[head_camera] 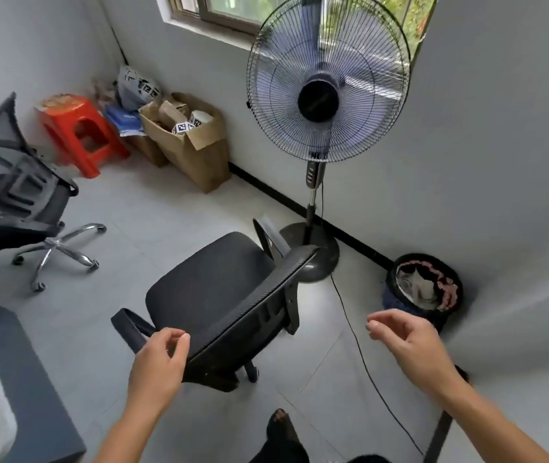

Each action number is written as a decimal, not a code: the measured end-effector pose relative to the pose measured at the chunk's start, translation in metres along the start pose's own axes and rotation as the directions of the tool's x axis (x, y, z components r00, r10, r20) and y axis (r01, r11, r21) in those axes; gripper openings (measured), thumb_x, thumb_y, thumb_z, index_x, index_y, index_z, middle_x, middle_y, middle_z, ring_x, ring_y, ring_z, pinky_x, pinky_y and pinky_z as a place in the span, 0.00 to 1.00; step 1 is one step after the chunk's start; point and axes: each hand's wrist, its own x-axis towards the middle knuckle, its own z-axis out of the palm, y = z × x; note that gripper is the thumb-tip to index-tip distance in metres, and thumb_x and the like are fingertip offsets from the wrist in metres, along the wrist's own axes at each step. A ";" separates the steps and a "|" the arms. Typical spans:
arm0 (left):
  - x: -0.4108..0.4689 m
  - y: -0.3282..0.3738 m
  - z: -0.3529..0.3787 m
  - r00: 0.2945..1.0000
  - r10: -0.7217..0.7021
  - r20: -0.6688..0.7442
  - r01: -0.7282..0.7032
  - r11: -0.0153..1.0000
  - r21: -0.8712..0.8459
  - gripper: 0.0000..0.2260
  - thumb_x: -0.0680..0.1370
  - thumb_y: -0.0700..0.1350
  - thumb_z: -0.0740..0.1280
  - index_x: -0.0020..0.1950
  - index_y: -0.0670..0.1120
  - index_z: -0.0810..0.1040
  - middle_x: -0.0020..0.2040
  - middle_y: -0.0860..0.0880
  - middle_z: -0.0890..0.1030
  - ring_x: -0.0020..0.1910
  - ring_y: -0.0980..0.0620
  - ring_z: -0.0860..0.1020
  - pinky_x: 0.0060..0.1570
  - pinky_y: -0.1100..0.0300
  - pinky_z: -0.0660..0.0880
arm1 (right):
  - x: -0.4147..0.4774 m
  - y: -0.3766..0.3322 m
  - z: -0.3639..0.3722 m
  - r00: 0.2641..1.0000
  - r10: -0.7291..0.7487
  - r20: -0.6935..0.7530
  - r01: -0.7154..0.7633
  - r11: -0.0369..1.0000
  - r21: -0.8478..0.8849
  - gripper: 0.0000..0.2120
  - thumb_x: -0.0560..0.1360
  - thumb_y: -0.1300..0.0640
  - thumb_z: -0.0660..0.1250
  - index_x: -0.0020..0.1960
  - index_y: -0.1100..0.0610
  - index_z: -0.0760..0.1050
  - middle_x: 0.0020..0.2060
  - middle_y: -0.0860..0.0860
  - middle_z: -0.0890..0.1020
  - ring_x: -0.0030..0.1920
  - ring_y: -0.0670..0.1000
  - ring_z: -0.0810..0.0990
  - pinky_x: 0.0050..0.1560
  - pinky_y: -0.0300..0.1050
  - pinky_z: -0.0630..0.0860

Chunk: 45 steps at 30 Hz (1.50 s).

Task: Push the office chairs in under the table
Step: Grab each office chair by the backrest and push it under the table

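Seemingly at the start, the near office chair (pixel 213 282) is approached: left hand (pixel 157 359) half-curled by its backrest, right hand (pixel 410 342) open, nothing gripped; a firm hold is needed next.

Fan (pixel 328 78) behind chair (pixel 213 285); bin (pixel 423 285) seemingly right.

The single head-worn camera looked forward and steeply down from standing height, close over a chair (pixel 213 289), toward a corner.
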 end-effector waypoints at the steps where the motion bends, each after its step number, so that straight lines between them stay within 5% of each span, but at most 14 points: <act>1: 0.008 -0.008 0.006 0.999 -0.045 0.014 0.044 0.997 0.056 0.06 0.77 0.51 0.63 0.46 0.51 0.78 0.45 0.51 0.81 0.45 0.49 0.78 0.45 0.53 0.75 | 0.018 -0.008 0.003 0.999 -0.045 0.012 0.046 0.996 -0.079 0.03 0.73 0.54 0.70 0.45 0.48 0.82 0.38 0.46 0.86 0.42 0.46 0.84 0.45 0.43 0.79; 5: 0.012 -0.021 0.029 0.978 -0.197 -0.062 0.206 0.954 0.220 0.12 0.77 0.54 0.57 0.36 0.52 0.73 0.41 0.50 0.80 0.42 0.44 0.77 0.43 0.51 0.75 | 0.081 -0.044 0.024 0.968 -0.235 0.084 0.249 0.904 -0.348 0.06 0.73 0.50 0.69 0.49 0.48 0.82 0.43 0.41 0.85 0.45 0.44 0.82 0.49 0.45 0.78; 9: 0.010 -0.014 0.043 0.946 -0.231 -0.226 0.294 0.906 0.306 0.15 0.77 0.49 0.59 0.31 0.48 0.70 0.38 0.45 0.79 0.40 0.41 0.76 0.43 0.50 0.71 | 0.150 -0.050 0.062 0.824 -0.490 0.284 0.561 0.641 -0.523 0.08 0.74 0.49 0.67 0.51 0.49 0.81 0.47 0.43 0.83 0.51 0.48 0.80 0.50 0.43 0.71; 13: 0.013 -0.006 0.044 0.902 -0.338 -0.268 0.418 0.840 0.346 0.12 0.77 0.52 0.61 0.40 0.48 0.79 0.43 0.47 0.81 0.46 0.43 0.77 0.46 0.51 0.71 | 0.200 -0.034 0.102 0.697 -0.521 0.494 0.714 0.439 -0.545 0.14 0.76 0.43 0.59 0.43 0.47 0.80 0.40 0.43 0.83 0.45 0.49 0.80 0.51 0.46 0.72; 15: 0.011 0.001 0.048 0.886 -0.364 -0.286 0.449 0.826 0.341 0.13 0.77 0.53 0.60 0.39 0.48 0.78 0.43 0.47 0.82 0.46 0.43 0.77 0.47 0.51 0.70 | 0.215 -0.029 0.111 0.615 -0.566 0.549 0.781 0.338 -0.525 0.17 0.76 0.43 0.57 0.36 0.49 0.79 0.33 0.45 0.81 0.38 0.50 0.80 0.44 0.46 0.73; 22: 0.028 0.041 0.090 0.822 -0.430 -0.372 0.540 0.798 0.270 0.21 0.73 0.59 0.49 0.36 0.49 0.76 0.37 0.50 0.79 0.41 0.45 0.77 0.45 0.53 0.69 | 0.305 -0.046 0.116 0.422 -0.703 0.572 0.889 0.199 -0.412 0.17 0.75 0.47 0.60 0.31 0.53 0.76 0.28 0.48 0.77 0.31 0.53 0.78 0.37 0.46 0.72; 27: 0.059 0.063 0.100 0.799 -0.476 -0.369 0.577 0.780 0.243 0.24 0.72 0.60 0.45 0.38 0.49 0.75 0.40 0.50 0.79 0.45 0.46 0.77 0.47 0.53 0.69 | 0.363 -0.095 0.146 0.448 -0.622 0.642 0.884 0.200 -0.423 0.18 0.74 0.43 0.59 0.34 0.51 0.79 0.31 0.48 0.81 0.36 0.53 0.80 0.40 0.45 0.72; 32: 0.095 0.065 0.098 0.762 -0.496 -0.416 0.617 0.753 0.231 0.19 0.73 0.56 0.49 0.34 0.48 0.74 0.35 0.49 0.79 0.38 0.45 0.78 0.36 0.54 0.72 | 0.395 -0.145 0.187 0.511 -0.528 0.678 0.856 0.245 -0.455 0.14 0.73 0.41 0.61 0.39 0.47 0.80 0.36 0.46 0.83 0.40 0.53 0.80 0.37 0.43 0.67; 37: 0.131 0.053 0.081 0.737 -0.489 -0.467 0.635 0.737 0.232 0.16 0.73 0.53 0.53 0.32 0.47 0.73 0.32 0.49 0.77 0.34 0.44 0.78 0.29 0.54 0.73 | 0.421 -0.176 0.235 0.446 -0.550 0.706 0.890 0.187 -0.416 0.16 0.72 0.45 0.56 0.32 0.52 0.74 0.31 0.48 0.80 0.36 0.57 0.78 0.34 0.43 0.65; 45: 0.203 0.021 0.028 0.688 -0.547 -0.477 0.685 0.706 0.179 0.17 0.75 0.53 0.53 0.34 0.48 0.75 0.34 0.49 0.79 0.35 0.46 0.78 0.31 0.53 0.74 | 0.459 -0.245 0.354 0.357 -0.510 0.783 0.918 0.038 -0.394 0.19 0.78 0.48 0.54 0.38 0.53 0.79 0.42 0.50 0.83 0.46 0.55 0.78 0.46 0.48 0.70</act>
